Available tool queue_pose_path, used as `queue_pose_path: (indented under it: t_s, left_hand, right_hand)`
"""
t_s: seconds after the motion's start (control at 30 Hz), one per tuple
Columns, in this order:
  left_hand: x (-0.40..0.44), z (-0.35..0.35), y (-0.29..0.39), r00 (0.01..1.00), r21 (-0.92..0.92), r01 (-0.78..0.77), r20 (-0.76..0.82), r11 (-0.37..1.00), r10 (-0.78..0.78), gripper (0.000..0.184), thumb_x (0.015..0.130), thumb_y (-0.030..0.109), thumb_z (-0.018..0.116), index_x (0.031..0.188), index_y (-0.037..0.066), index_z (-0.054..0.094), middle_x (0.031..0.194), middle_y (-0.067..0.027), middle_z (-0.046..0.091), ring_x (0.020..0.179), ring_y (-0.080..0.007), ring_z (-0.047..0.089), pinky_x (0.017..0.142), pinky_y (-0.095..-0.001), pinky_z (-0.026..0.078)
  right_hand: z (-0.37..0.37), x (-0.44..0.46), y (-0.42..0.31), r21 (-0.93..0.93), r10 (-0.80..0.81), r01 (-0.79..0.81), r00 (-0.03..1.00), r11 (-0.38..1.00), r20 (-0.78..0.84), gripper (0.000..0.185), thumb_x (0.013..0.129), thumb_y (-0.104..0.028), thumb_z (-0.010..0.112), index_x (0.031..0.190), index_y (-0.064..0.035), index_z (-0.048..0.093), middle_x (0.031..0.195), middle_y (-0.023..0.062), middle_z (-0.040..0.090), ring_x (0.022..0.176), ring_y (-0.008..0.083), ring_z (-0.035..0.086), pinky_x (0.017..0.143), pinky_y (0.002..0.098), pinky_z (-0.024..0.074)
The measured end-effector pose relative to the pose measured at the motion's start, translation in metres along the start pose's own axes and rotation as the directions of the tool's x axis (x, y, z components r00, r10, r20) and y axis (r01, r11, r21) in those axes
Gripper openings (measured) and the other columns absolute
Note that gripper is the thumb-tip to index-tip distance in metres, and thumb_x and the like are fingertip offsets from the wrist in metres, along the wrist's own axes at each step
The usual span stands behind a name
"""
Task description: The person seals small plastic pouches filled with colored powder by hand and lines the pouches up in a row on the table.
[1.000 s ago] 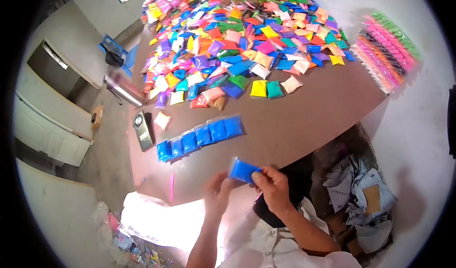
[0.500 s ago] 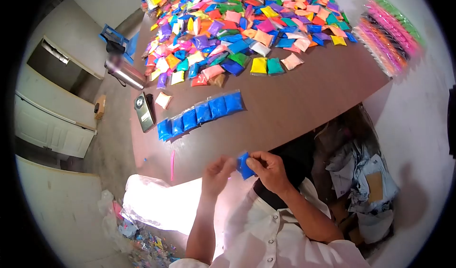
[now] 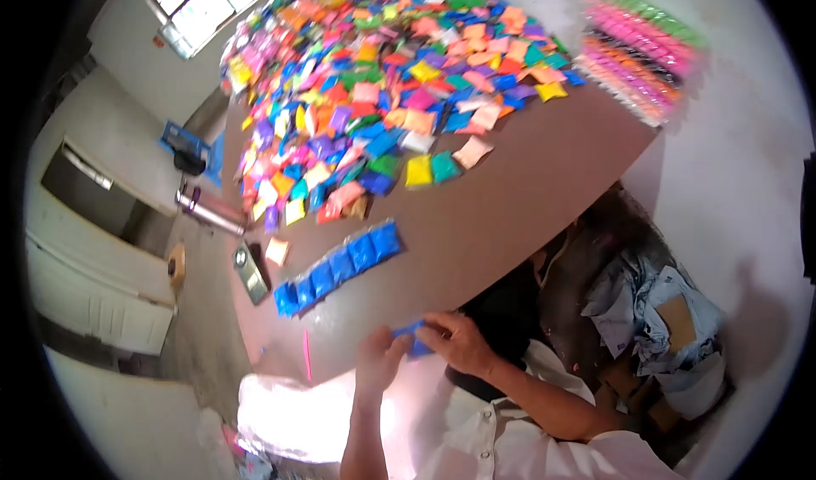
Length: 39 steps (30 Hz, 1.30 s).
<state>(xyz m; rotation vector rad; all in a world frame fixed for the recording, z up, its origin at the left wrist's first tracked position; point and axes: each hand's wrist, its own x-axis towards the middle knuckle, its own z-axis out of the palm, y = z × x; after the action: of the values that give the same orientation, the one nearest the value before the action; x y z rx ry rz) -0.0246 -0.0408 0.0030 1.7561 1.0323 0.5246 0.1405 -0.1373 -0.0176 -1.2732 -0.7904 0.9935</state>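
A small blue packet [image 3: 414, 337] is between my two hands, low in front of my shirt. My right hand [image 3: 461, 344] pinches its right side between thumb and fingers. At its left edge, my left hand [image 3: 378, 357] is closed, slightly blurred, with the thumb against the packet. A strip of joined blue packets [image 3: 340, 267] lies on the brown table [image 3: 476, 233] beyond my hands. To the left of my left hand is a thin pink strip [image 3: 307, 354].
Many coloured packets [image 3: 365, 97] are heaped across the far table. A phone [image 3: 249, 272] and metal bottle [image 3: 211, 210] are at the left edge. Bundled coloured packs [image 3: 637, 51] lie far right. White plastic [image 3: 293, 416] is at lower left; crumpled bags [image 3: 654, 310] fill a box at right.
The camera view has tilted up and turned, so the table scene sits lower and a window shows. My left hand has gone from beside the blue packet onto its left edge.
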Motion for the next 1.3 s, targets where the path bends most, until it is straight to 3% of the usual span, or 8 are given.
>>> queue_pose_path:
  t_s: [0.3, 0.37, 0.6, 0.7, 0.9, 1.1, 1.17, 1.3]
  left_hand:
    - [-0.010, 0.022, 0.044, 0.992, 0.053, -0.124, 0.038, 0.991, 0.122, 0.030, 0.094, 0.025, 0.071, 0.097, -0.004, 0.068, 0.077, 0.0008, 0.060, 0.071, -0.0062, 0.050, 0.061, -0.0245, 0.039]
    - [-0.012, 0.028, 0.049, 0.999, 0.032, -0.037, 0.020, 0.999, 0.036, 0.030, 0.095, 0.024, 0.070, 0.099, -0.005, 0.067, 0.079, -0.0006, 0.062, 0.073, -0.0071, 0.052, 0.062, -0.0251, 0.041]
    - [-0.022, 0.028, 0.020, 0.997, 0.149, -0.073, 0.004, 0.986, 0.073, 0.023, 0.094, 0.019, 0.068, 0.102, -0.003, 0.070, 0.085, -0.0089, 0.071, 0.078, -0.0145, 0.065, 0.068, -0.0295, 0.051]
    - [-0.026, 0.044, 0.024, 1.000, -0.162, 0.006, -0.013, 0.987, -0.008, 0.025, 0.096, 0.017, 0.068, 0.107, -0.005, 0.069, 0.093, -0.0077, 0.072, 0.083, -0.0148, 0.065, 0.072, -0.0275, 0.051]
    - [-0.030, 0.058, 0.016, 0.997, -0.309, 0.074, 0.000, 0.948, -0.078, 0.029, 0.096, 0.025, 0.071, 0.103, -0.003, 0.070, 0.085, -0.0082, 0.072, 0.073, -0.0136, 0.065, 0.067, -0.0261, 0.051]
    - [-0.032, 0.051, 0.020, 0.998, -0.232, 0.051, -0.010, 0.971, -0.055, 0.024, 0.096, 0.020, 0.070, 0.101, -0.003, 0.069, 0.087, -0.0040, 0.070, 0.075, -0.0097, 0.059, 0.066, -0.0250, 0.046]
    - [-0.032, 0.048, 0.010, 1.000, -0.131, -0.006, 0.001, 0.991, 0.006, 0.026, 0.096, 0.021, 0.070, 0.105, -0.004, 0.070, 0.086, -0.0039, 0.070, 0.074, -0.0095, 0.059, 0.066, -0.0253, 0.047]
    - [-0.034, 0.057, 0.022, 0.997, -0.233, 0.074, 0.012, 0.970, -0.073, 0.029, 0.096, 0.023, 0.070, 0.107, -0.004, 0.071, 0.084, -0.0036, 0.070, 0.073, -0.0096, 0.059, 0.065, -0.0248, 0.046]
  right_hand:
    - [-0.003, -0.010, 0.016, 0.088, 0.050, -0.041, 0.994, 0.995, -0.097, 0.024, 0.095, -0.010, 0.068, 0.118, -0.0025, 0.072, 0.106, 0.0085, 0.071, 0.101, 0.0150, 0.066, 0.089, 0.0295, 0.0532]
    - [-0.005, -0.012, 0.019, 0.030, -0.179, 0.186, 0.971, 0.982, -0.158, 0.028, 0.101, -0.026, 0.068, 0.112, 0.0001, 0.070, 0.085, 0.0088, 0.067, 0.074, 0.0125, 0.061, 0.068, 0.0268, 0.0511]
    - [-0.021, -0.015, 0.033, 0.144, -0.113, 0.108, 0.993, 0.984, 0.029, 0.032, 0.102, -0.034, 0.064, 0.106, -0.0018, 0.069, 0.078, 0.0048, 0.063, 0.071, 0.0117, 0.058, 0.065, 0.0278, 0.0482]
    - [-0.030, -0.016, 0.022, -0.011, -0.034, 0.036, 0.995, 0.999, 0.097, 0.028, 0.100, -0.019, 0.062, 0.122, -0.0013, 0.069, 0.105, 0.0093, 0.071, 0.099, 0.0170, 0.066, 0.090, 0.0314, 0.0522]
    - [-0.026, -0.021, 0.032, 0.107, 0.005, -0.003, 1.000, 0.994, -0.022, 0.029, 0.102, -0.021, 0.061, 0.121, -0.0005, 0.069, 0.100, 0.0070, 0.071, 0.097, 0.0161, 0.066, 0.088, 0.0311, 0.0530]
    - [-0.031, -0.021, 0.024, 0.166, -0.036, 0.024, 0.997, 0.986, 0.075, 0.031, 0.101, -0.022, 0.064, 0.122, 0.0000, 0.068, 0.100, 0.0072, 0.070, 0.095, 0.0154, 0.066, 0.086, 0.0290, 0.0535]
    - [-0.029, -0.021, 0.020, 0.254, -0.106, 0.098, 0.994, 0.962, 0.016, 0.030, 0.102, -0.029, 0.066, 0.105, 0.0008, 0.070, 0.082, 0.0046, 0.066, 0.073, 0.0100, 0.059, 0.065, 0.0278, 0.0488]
    - [-0.030, -0.020, 0.031, 0.185, -0.075, 0.072, 0.997, 0.980, 0.008, 0.030, 0.101, -0.028, 0.067, 0.108, 0.0008, 0.070, 0.084, 0.0055, 0.067, 0.074, 0.0108, 0.059, 0.065, 0.0280, 0.0492]
